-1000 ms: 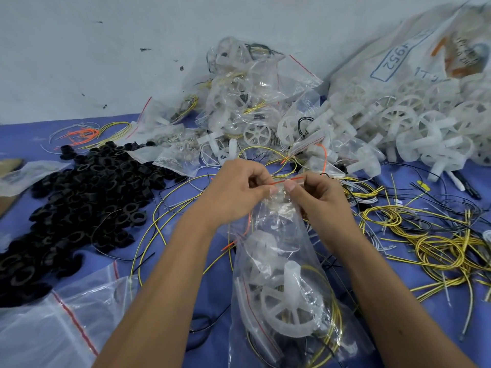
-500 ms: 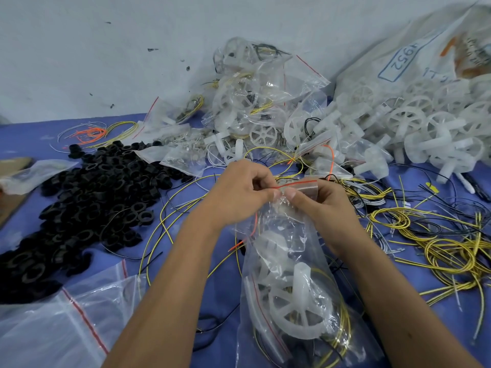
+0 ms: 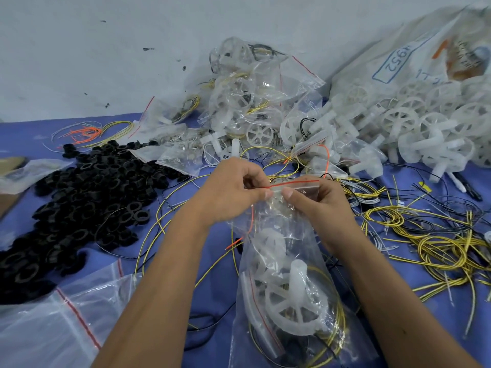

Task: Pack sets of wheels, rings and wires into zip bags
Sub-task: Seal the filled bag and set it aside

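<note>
A clear zip bag (image 3: 288, 264) with a red seal line hangs from both hands at the centre. Inside it lie white plastic wheels (image 3: 292, 306), yellow wire and a smaller bag. My left hand (image 3: 231, 192) pinches the bag's top edge on the left. My right hand (image 3: 316, 200) pinches the same edge on the right, thumb tips nearly meeting. A heap of black rings (image 3: 85, 197) covers the cloth to the left. Loose white wheels (image 3: 414, 134) spill from a sack at the right. Yellow and black wires (image 3: 430, 240) tangle on the right.
Filled zip bags (image 3: 252, 99) pile against the wall behind my hands. Empty zip bags (image 3: 61, 330) lie at the lower left. Orange wires (image 3: 85, 132) sit at the far left on the blue cloth (image 3: 32, 139). A cardboard piece (image 3: 8, 197) shows at the left edge.
Both hands stay on the bag's top edge; my right fingers have shifted a little rightwards along the red seal. The camera view has drifted slightly.
</note>
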Demonstrator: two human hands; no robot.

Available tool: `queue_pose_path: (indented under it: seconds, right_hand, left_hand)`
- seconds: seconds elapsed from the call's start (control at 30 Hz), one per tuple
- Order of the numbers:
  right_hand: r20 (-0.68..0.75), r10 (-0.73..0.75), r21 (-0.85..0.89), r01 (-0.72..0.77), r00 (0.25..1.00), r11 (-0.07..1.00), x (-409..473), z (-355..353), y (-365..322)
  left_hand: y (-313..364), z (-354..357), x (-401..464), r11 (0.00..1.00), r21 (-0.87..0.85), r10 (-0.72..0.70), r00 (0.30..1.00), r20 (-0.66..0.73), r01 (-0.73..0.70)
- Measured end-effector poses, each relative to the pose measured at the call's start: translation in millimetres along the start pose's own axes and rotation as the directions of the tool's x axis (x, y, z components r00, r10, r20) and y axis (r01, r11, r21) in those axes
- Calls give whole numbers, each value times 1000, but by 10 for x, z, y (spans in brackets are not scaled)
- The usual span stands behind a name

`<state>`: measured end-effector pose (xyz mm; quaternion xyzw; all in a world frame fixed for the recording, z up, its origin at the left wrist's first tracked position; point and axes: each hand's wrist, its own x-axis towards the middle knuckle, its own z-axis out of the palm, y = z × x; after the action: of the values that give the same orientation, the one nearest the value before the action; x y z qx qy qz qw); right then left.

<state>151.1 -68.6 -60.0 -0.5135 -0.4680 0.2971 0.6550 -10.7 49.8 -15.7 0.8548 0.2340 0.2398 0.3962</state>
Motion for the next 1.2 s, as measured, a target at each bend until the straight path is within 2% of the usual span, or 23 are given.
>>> queue_pose_path:
  seconds: [0.43,0.7,0.9,1.2]
  right_hand:
    - [-19,-22,23,22,1000,999,11,32,38]
    - [-85,9,24,-7,996,1000,19,11,68]
    - [-121,57,61,-50,991,997,24,25,112]
    - [-159,90,77,-79,983,994,44,8,150]
  left_hand:
    - [38,79,16,991,111,82,997,-11,-80]
    - [-88,-44,-20,999,54,10,1000,-23,-9]
    - [-99,28,-3,998,56,11,998,-68,-7]
    - [-199,-66,-57,994,-74,-82,995,-52,78]
